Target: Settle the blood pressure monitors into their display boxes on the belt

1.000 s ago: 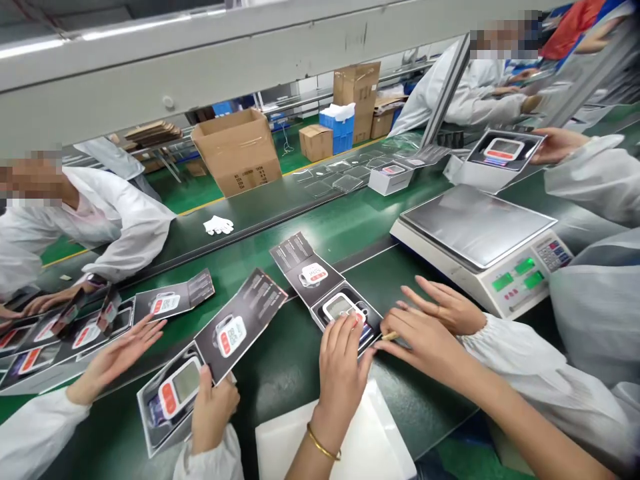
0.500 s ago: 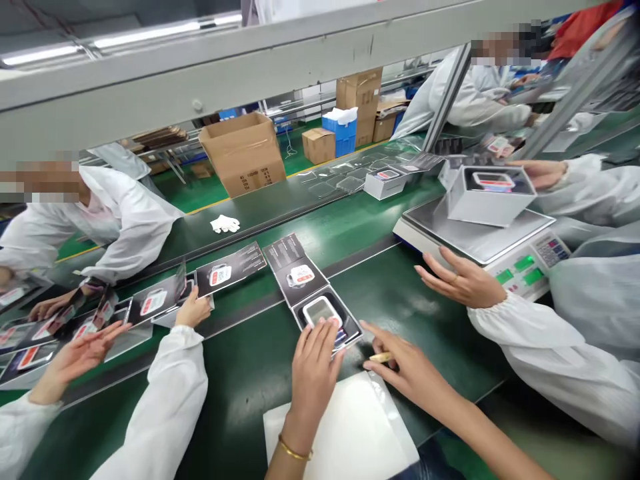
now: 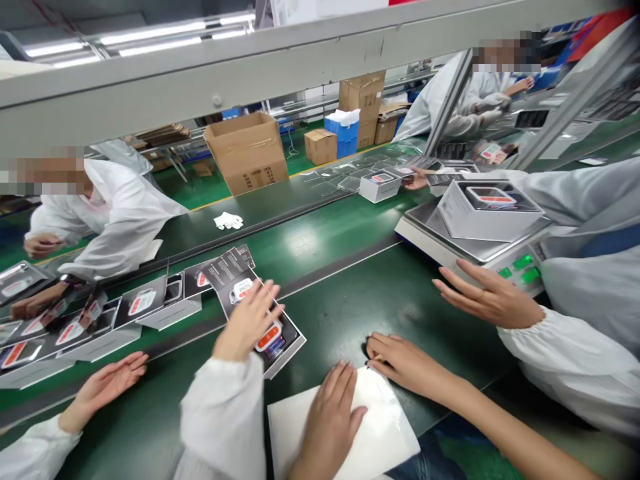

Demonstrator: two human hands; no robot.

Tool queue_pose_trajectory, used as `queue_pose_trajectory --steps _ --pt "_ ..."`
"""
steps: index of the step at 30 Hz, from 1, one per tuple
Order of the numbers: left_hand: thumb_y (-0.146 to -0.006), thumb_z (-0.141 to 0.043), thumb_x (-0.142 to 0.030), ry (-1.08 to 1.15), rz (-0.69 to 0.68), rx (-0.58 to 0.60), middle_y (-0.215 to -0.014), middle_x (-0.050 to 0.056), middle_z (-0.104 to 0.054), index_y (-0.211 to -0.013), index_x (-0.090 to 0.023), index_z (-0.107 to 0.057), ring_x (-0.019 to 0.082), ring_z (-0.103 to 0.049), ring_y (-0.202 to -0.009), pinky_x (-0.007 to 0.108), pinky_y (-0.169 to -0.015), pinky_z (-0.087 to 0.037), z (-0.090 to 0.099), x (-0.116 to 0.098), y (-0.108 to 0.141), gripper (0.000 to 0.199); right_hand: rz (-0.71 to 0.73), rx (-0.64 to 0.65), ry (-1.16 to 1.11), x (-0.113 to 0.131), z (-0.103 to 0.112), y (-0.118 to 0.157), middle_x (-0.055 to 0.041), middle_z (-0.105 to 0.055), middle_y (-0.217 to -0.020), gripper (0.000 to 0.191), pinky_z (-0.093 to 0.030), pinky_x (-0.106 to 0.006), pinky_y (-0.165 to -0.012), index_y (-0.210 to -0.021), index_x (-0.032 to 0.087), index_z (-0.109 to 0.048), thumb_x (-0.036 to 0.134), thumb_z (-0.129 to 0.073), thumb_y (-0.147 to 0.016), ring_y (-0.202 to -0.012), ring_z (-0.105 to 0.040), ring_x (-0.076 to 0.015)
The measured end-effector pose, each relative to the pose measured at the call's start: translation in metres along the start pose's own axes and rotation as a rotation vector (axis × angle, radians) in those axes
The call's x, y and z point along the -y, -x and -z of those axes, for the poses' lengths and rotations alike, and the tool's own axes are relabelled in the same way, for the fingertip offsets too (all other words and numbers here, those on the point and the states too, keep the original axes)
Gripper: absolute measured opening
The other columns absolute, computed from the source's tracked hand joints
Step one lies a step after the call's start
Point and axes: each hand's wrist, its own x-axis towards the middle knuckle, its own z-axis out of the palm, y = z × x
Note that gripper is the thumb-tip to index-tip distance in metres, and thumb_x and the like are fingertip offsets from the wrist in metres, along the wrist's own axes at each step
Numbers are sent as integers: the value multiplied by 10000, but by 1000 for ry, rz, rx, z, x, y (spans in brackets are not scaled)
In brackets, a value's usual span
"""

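So the digital bench scale (image 3: 425, 233) is the landmark here, and the stuff worth watching sits just in front of it on the green conveyor belt (image 3: 345, 293). Down and left of the scale lies a white sheet (image 3: 387, 427), and the person's left hand (image 3: 333, 423) is resting flat on it, fingers spread, open and holding nothing. Their right hand (image 3: 405, 363) sits right by the sheet's top edge, fingers curled and closed around a small pale stick (image 3: 376, 359). It's mostly hidden, so I can't say exactly what it is. Looks to me like the step in hand is work on that sheet, not on the boxes. I'd say the next move calls for the stick's tip going to the sheet while the left hand keeps it steady. Farther left of the scale, a co-worker's sleeved hand (image 3: 245, 320) is spread over an open monitor box (image 3: 290, 340), and a white box (image 3: 490, 217) sits on the scale itself.
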Motion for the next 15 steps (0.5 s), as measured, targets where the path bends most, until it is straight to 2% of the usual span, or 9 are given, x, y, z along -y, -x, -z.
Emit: queue_pose_trajectory --steps 2,6,9,11,13,15 --pt "-962 -670 -298 3 3 12 -1527 116 -569 -1505 -108 -439 268 -559 -1405 422 -1078 -594 -7 -1 2 620 14 26 8 -2 1 -2 -4 -633 -954 131 -466 -345 -830 -923 242 -551 292 -527 -1041 -848 -613 -204" --pt "-985 -633 -307 -2 -1 3 -1533 121 -560 -1509 -108 -436 275 -562 -1402 436 -1075 -596 -8 2 6 595 8 58 4 -6 2 -5 -2 -643 -959 136 -452 -334 -810 -910 245 -552 322 -614 -1004 -875 -609 -217" --pt "-1006 -592 -316 -10 -14 -15 -1532 113 -561 -1513 -114 -438 267 -564 -1400 428 -1072 -598 -10 3 6 568 -21 63 -8 -3 2 -7 -7 -636 -928 149 -433 -334 -786 -899 238 -556 305 -676 -954 -861 -595 -227" --pt "-1012 -573 -317 -8 -18 -30 -1527 107 -567 -1515 -122 -442 262 -572 -1393 418 -1059 -606 -13 5 5 555 -19 83 -34 2 5 -5 12 -630 -895 158 -422 -308 -763 -886 236 -554 276 -702 -921 -829 -595 -202" --pt "-1017 -554 -327 3 -24 -51 -1515 105 -579 -1509 -125 -453 263 -590 -1375 413 -1032 -622 -17 7 5 542 -5 130 -115 9 11 2 39 -621 -867 191 -408 -261 -711 -870 236 -554 271 -741 -877 -784 -589 -162" --pt "-1024 -534 -365 31 -41 -80 -1500 100 -595 -1504 -132 -462 265 -608 -1355 405 -1010 -631 -22 11 5 539 -10 184 -293 15 19 11 52 -602 -856 246 -385 -228 -655 -860 234 -558 320 -788 -840 -753 -562 -136"
